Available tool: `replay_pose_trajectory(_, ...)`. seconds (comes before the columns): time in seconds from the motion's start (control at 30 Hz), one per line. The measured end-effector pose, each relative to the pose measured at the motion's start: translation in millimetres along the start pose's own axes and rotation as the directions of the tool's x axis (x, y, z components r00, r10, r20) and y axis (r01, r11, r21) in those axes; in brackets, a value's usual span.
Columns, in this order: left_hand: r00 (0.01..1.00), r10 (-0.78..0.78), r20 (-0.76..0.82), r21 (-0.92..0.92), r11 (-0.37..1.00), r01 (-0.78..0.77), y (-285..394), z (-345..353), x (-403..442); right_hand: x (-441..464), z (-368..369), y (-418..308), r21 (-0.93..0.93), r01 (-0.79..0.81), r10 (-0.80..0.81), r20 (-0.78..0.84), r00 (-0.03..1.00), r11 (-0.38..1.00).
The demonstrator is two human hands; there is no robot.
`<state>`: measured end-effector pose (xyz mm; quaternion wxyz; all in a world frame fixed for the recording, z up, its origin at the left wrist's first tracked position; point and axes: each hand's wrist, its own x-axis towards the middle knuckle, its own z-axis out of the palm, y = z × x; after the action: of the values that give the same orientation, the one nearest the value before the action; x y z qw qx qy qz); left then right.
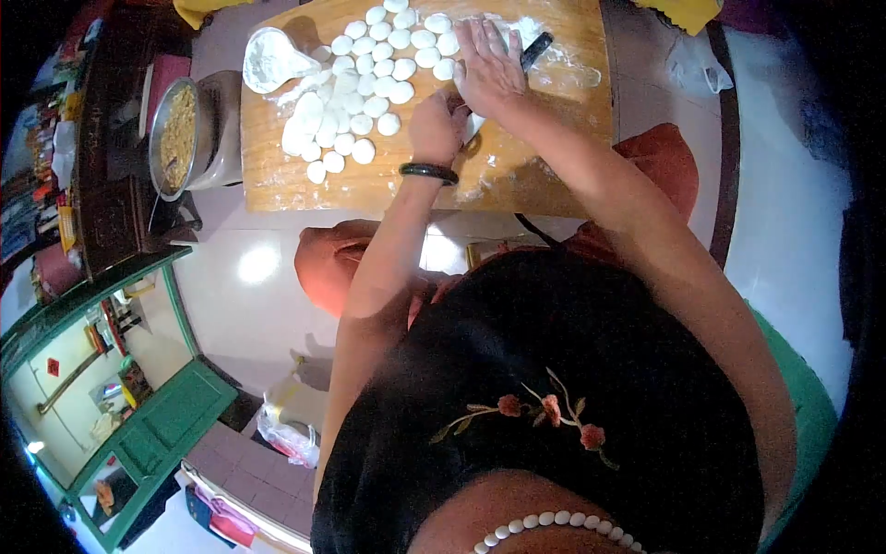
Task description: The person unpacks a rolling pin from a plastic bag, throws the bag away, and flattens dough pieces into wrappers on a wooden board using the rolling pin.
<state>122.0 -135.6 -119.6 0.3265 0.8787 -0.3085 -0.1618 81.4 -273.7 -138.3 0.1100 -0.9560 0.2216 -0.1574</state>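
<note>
Two bare hands work over one wooden board (563, 157), where more than two dozen round white dough pieces (389, 124) lie; some overlap on the left, so an exact total cannot be told. One white scoop-shaped container (268, 60) of flour rests at the board's upper left, and one metal bowl (155, 138) of crumbly yellowish filling stands just beyond the left edge. The right hand (490, 71) lies palm down, its fingers extended toward the far side and slightly spread, the forearm slanting in from the lower right. The left hand (439, 125) is bent at the knuckles, its fingers curled together and turned toward the right hand, with one dark bangle (429, 173) at the wrist. One dark handle (536, 51) sticks out just beside the right fingers; the right hand is not closed around it, and whatever is under the palm is hidden. One pale piece (474, 126) shows just beside the left fingertips, below the right palm; whether the left fingers pinch it cannot be told.
</note>
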Motion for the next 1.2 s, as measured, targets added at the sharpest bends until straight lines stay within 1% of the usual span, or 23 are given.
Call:
replay_pose_trajectory(0.07, 0.999, 0.011, 0.041, 0.008, 1.000, -0.011, -5, -2, 6, 2, -4, -3, 0.016, -0.020, 0.020, -0.001, 1.000, 1.000)
replay_pose_trajectory(0.1, 0.998, 0.060, -0.001, 0.040, 0.997, -0.060, -13, 2, 5, -9, 4, 5, -0.089, -0.019, 0.017, -0.020, 1.000, 0.996)
replay_pose_trajectory(0.13, 0.999, 0.029, -0.043, -0.036, 0.999, -0.031, -18, 2, 2, -27, -6, 11, -0.042, -0.003, 0.002, -0.025, 1.000, 0.999)
replay_pose_trajectory(0.2, 0.992, -0.051, -0.113, -0.197, 0.980, 0.028, -27, 3, -7, -63, -27, 29, -0.195, -0.024, 0.049, 0.124, 0.991, 0.980)
replay_pose_trajectory(0.23, 0.985, -0.086, -0.152, -0.199, 0.979, 0.055, -31, 6, -11, -76, -34, 32, -0.128, -0.046, 0.062, 0.122, 0.991, 0.991)
replay_pose_trajectory(0.27, 0.981, -0.151, -0.120, -0.406, 0.910, 0.090, -40, 11, -17, -88, -41, 35, -0.062, -0.075, 0.083, 0.121, 0.989, 0.995)
replay_pose_trajectory(0.3, 0.978, -0.198, -0.069, -0.496, 0.857, 0.139, -38, 16, -25, -96, -44, 38, 0.004, -0.105, 0.104, 0.119, 0.987, 0.994)
replay_pose_trajectory(0.33, 0.971, -0.240, -0.018, -0.576, 0.796, 0.186, -36, 20, -30, -94, -41, 38, -0.027, -0.076, 0.078, 0.105, 0.991, 0.997)
replay_pose_trajectory(0.4, 0.992, -0.121, -0.027, -0.379, 0.920, 0.102, -20, 16, -33, -66, -21, 28, -0.075, -0.007, 0.012, 0.063, 0.998, 0.997)
replay_pose_trajectory(0.43, 0.998, -0.065, -0.020, -0.270, 0.961, 0.057, -8, 11, -35, -48, -15, 19, -0.140, 0.004, 0.014, 0.126, 0.992, 0.990)
replay_pose_trajectory(0.47, 0.998, -0.030, -0.058, -0.198, 0.980, 0.018, 0, 7, -30, -34, -12, 9, -0.110, -0.029, 0.044, 0.135, 0.990, 0.993)
replay_pose_trajectory(0.53, 0.999, -0.033, -0.005, -0.074, 0.997, 0.032, 7, 0, -17, -20, -20, -4, -0.080, -0.018, 0.028, 0.127, 0.992, 0.997)
replay_pose_trajectory(0.6, 0.993, -0.078, 0.085, -0.233, 0.968, 0.096, -4, 5, -14, -30, -15, 5, -0.049, 0.009, -0.005, 0.093, 0.996, 0.999)
replay_pose_trajectory(0.63, 0.999, 0.018, 0.036, -0.272, 0.962, -0.008, -11, 7, -19, -39, -12, 12, -0.312, 0.022, 0.036, 0.178, 0.983, 0.950)
replay_pose_trajectory(0.67, 0.999, 0.036, 0.009, -0.243, 0.970, -0.033, -11, 8, -23, -53, -16, 20, -0.243, 0.014, 0.025, 0.157, 0.987, 0.970)
replay_pose_trajectory(0.73, 0.999, -0.028, 0.027, -0.366, 0.930, 0.036, -7, -8, -34, -82, -30, 39, -0.136, 0.010, 0.010, 0.141, 0.990, 0.991)
replay_pose_trajectory(0.77, 0.999, 0.028, -0.033, -0.220, 0.975, -0.035, -14, -14, -34, -90, -36, 45, -0.103, 0.012, 0.003, 0.144, 0.990, 0.995)
replay_pose_trajectory(0.87, 0.990, 0.022, -0.138, -0.222, 0.974, -0.052, -41, -48, -19, -98, -53, 43, -0.061, -0.011, 0.023, 0.191, 0.981, 0.998)
replay_pose_trajectory(0.93, 0.977, -0.032, -0.209, -0.321, 0.946, -0.037, -65, -84, 0, -97, -41, 45, -0.029, 0.014, -0.010, 0.127, 0.992, 0.999)
replay_pose_trajectory(1.0, 0.936, -0.097, -0.339, -0.312, 0.950, -0.014, -108, -114, 23, -92, -35, 46, -0.020, 0.042, -0.040, 0.089, 0.995, 0.999)
replay_pose_trajectory(1.07, 0.813, -0.046, -0.581, -0.028, 0.999, 0.037, -118, -126, 13, -90, -36, 43, -0.031, 0.070, -0.068, 0.055, 0.996, 0.997)
replay_pose_trajectory(1.13, 0.803, 0.136, -0.580, 0.253, 0.967, 0.019, -117, -124, -8, -85, -39, 45, -0.006, 0.094, -0.093, 0.031, 0.995, 0.996)
replay_pose_trajectory(1.2, 0.873, -0.057, -0.484, 0.055, 0.994, 0.096, -99, -100, -36, -80, -43, 47, 0.060, 0.122, -0.124, 0.028, 0.992, 0.991)
